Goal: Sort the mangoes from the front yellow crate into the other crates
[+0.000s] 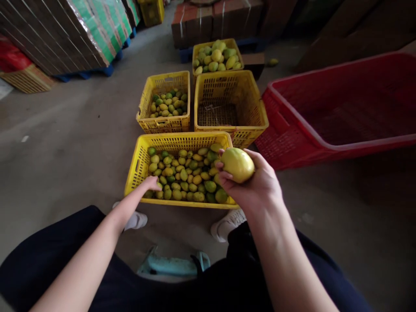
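Observation:
My right hand (256, 182) holds a large yellow-green lemon (238, 165), its fingers wrapped round the underside and far side. The fruit is raised above the right end of a low yellow crate (182, 138). Many smaller lemons (183, 175), green to yellow, lie spread over the bottom of that crate. At the crate's left end, my left hand (152, 183) reaches down among the fruit. Its fingers look curled round a lemon (159, 186), mostly hidden by the hand.
Behind stand a yellow crate (162, 125) part-filled with small lemons, a deep yellow crate (232, 129) with strands at its bottom, and a crate of larger lemons (218, 55). A red bin (279, 130) is at right. Below me is a light-blue stool (169, 265).

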Demonstrator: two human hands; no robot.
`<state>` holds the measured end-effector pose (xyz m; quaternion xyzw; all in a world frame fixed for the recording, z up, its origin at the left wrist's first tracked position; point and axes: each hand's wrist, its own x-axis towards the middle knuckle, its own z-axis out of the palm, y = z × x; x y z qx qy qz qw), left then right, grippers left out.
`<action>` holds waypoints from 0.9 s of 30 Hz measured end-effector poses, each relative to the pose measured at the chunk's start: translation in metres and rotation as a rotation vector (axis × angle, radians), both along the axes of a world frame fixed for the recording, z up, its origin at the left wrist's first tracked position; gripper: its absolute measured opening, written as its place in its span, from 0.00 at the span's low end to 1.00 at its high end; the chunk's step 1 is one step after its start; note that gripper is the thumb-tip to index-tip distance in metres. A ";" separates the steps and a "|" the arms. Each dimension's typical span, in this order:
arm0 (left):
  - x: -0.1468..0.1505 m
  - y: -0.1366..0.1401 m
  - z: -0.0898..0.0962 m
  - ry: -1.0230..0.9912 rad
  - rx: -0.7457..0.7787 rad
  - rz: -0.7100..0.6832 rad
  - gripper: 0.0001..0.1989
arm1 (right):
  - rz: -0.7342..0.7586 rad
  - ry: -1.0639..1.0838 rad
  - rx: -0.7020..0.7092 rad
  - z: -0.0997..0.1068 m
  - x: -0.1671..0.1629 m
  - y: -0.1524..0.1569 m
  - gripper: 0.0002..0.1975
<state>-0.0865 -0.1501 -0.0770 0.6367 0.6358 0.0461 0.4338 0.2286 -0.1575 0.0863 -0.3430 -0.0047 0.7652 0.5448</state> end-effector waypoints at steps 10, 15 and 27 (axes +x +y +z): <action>0.010 0.063 0.134 -1.078 -0.042 0.403 0.22 | 0.028 -0.174 0.035 0.048 -0.066 0.002 0.10; 0.044 0.039 0.187 -1.267 0.117 0.281 0.30 | -0.038 -0.108 0.115 0.050 -0.085 0.010 0.02; 0.048 0.013 0.191 -0.595 0.958 -0.128 0.21 | -0.329 -0.342 0.395 0.036 -0.078 0.029 0.07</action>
